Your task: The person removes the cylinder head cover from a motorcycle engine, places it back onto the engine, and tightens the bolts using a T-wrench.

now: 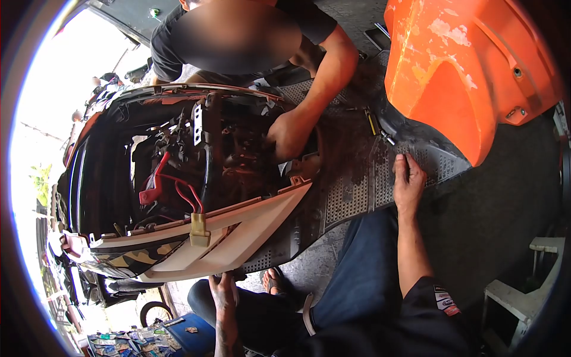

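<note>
1. With right hand [409,181], is at the edge of the dark footboard [351,193], with half-bent fingers; cannot tell if grasping anything.
2. With left hand [223,291], is at the lower edge of the white side panel [262,232]; cannot tell the grasp of these partly hidden fingers.
3. See the footboard in the middle, between the white side panel and the orange panel [446,71], with a thin yellow tool [373,122] lying on it.
4. Inside the opened vehicle body [80,178], notice red wires [190,193], leading to a pale yellow connector [200,231].
5. Opposite, find a co-worker's hand [288,135], reaching into this body.
</note>
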Tool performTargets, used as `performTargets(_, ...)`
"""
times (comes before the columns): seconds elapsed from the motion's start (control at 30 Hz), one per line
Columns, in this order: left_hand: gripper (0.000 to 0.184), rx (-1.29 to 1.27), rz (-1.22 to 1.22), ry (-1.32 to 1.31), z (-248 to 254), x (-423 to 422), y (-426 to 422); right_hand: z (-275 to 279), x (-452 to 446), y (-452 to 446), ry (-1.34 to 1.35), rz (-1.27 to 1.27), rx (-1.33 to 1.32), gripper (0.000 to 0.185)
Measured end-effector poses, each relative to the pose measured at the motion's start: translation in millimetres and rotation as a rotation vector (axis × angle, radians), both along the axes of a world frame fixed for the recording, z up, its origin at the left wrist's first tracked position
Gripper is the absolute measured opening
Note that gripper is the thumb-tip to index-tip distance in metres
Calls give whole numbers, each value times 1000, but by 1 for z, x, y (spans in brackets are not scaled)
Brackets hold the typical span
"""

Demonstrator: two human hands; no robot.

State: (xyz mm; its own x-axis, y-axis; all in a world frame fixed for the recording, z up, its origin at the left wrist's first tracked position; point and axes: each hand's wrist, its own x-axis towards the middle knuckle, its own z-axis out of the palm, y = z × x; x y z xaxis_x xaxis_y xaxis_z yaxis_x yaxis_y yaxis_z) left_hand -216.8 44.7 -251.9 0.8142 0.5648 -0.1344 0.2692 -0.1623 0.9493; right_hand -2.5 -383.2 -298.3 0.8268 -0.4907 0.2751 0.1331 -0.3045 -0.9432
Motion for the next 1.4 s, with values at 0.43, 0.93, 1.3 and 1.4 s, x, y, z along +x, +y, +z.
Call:
performTargets(0.43, 49, 48, -16, 11, 3, 2, -3, -3, 1, -1, 9, -14, -18, 32)
performTargets(0.93, 42, 15, -27, 17, 4, 1, -3, -2, 0, -1, -13, -23, -18, 32)
performTargets(1.3, 44, 10, -16, 16, 2, 0, 0, -4, 1, 0, -4, -14, -22, 32)
performTargets(1.4, 46, 171, -107, 41, -3, -3, 5, -7, 1, 0, -19, -37, -17, 32)
